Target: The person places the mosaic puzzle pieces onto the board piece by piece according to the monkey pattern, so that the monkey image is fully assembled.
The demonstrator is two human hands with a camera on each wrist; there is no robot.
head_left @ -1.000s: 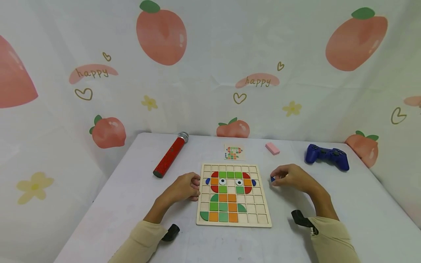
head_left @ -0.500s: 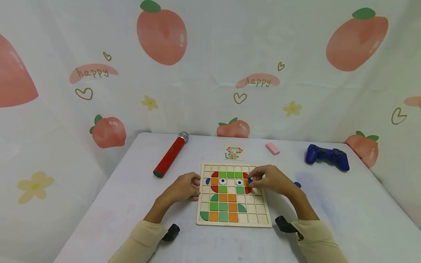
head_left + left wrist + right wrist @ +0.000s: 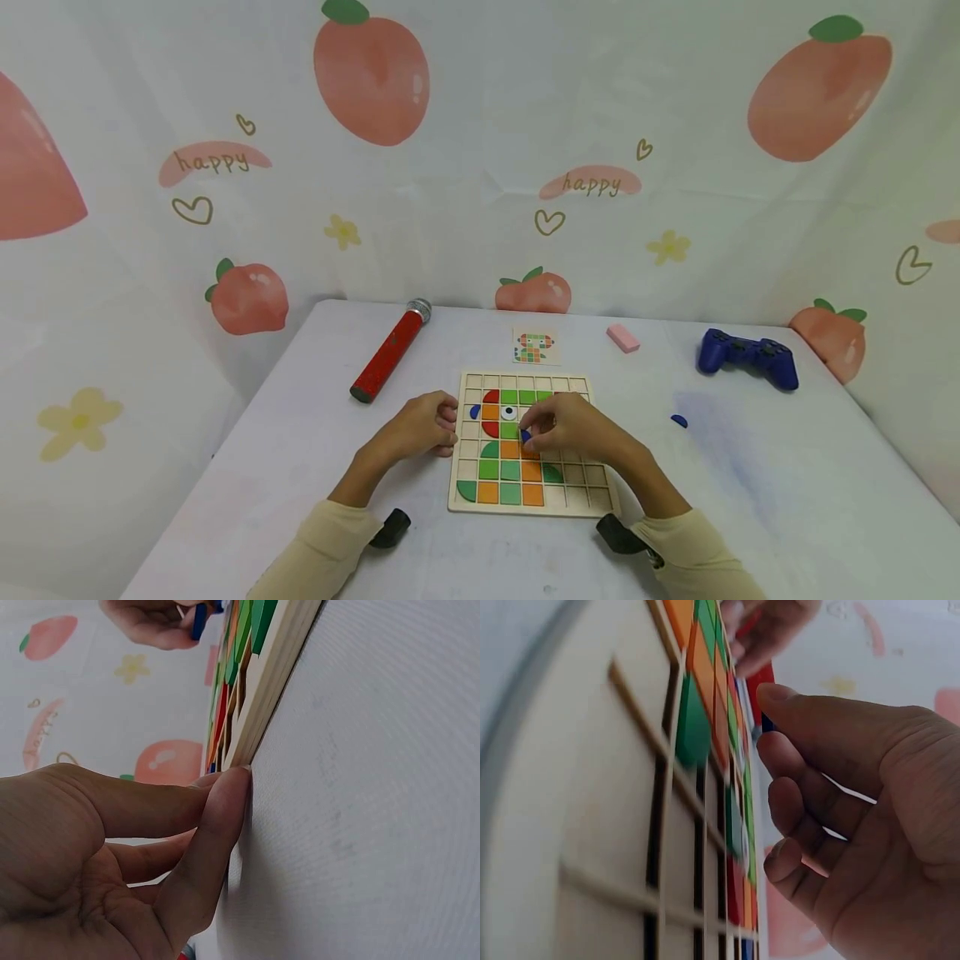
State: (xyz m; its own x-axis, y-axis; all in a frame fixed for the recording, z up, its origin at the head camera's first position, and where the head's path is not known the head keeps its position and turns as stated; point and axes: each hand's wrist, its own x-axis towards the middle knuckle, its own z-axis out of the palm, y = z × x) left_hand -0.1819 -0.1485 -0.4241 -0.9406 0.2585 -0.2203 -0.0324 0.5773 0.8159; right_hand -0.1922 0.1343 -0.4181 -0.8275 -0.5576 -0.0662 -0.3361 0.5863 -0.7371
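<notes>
The wooden grid board (image 3: 570,500) lies on the white table, with red, green, orange and blue pieces plus an eye tile (image 3: 509,412) set in its cells. My left hand (image 3: 418,427) holds the board's left edge between thumb and fingers, plainly so in the left wrist view. Over the board's middle, my right hand (image 3: 576,427) pinches a small blue piece (image 3: 525,435) between thumb and index finger. That hand hides the upper right part of the pattern in the head view. A blue half-round piece (image 3: 475,412) sits at the board's left.
Behind the board lies a card (image 3: 535,346) printed with a coloured pattern. A red microphone (image 3: 390,354) is at the back left. To the right are a pink block (image 3: 623,338), a blue game controller (image 3: 748,360) and a loose blue half-round piece (image 3: 678,421).
My right hand has moved left from beside the board to over its middle, carrying the blue piece. The loose blue piece on the table has come into view. My left hand stays put.
</notes>
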